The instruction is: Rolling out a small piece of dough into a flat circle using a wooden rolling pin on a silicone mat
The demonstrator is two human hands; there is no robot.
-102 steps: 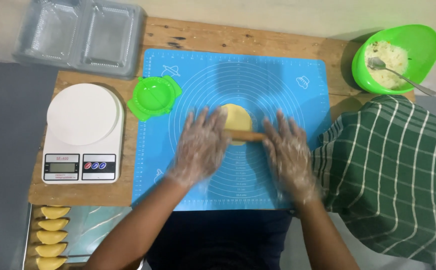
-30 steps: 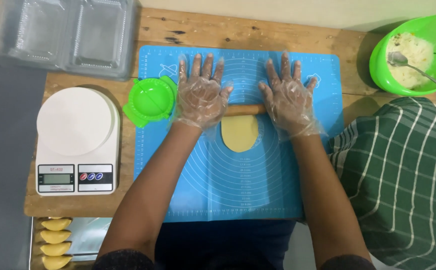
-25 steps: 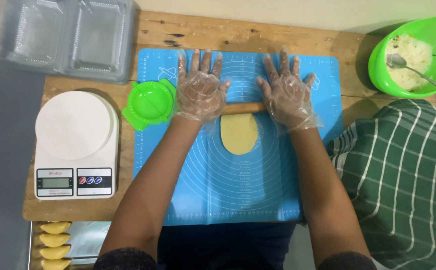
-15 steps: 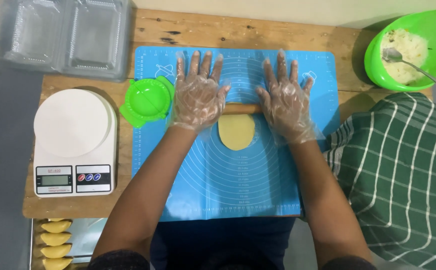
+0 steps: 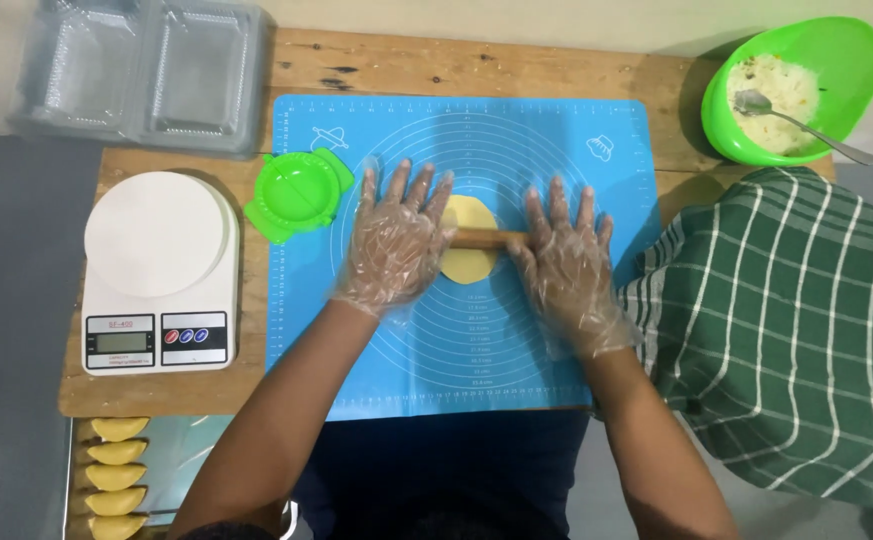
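Note:
A flat oval of yellow dough lies in the middle of a blue silicone mat. A thin wooden rolling pin rests across it. My left hand, in a clear plastic glove, presses flat on the pin's left end with fingers spread. My right hand, gloved the same way, presses flat on the pin's right end. Most of the pin is hidden under my palms.
A green dumpling press sits at the mat's left edge, beside a white kitchen scale. Clear plastic trays lie at the back left. A green bowl of filling holds a spoon. Folded yellow dumplings line a tray; a green checked cloth covers the right.
Both hands have drawn the rolling pin back toward me, from the far end of the dough to over its middle. The dough stays in place on the mat.

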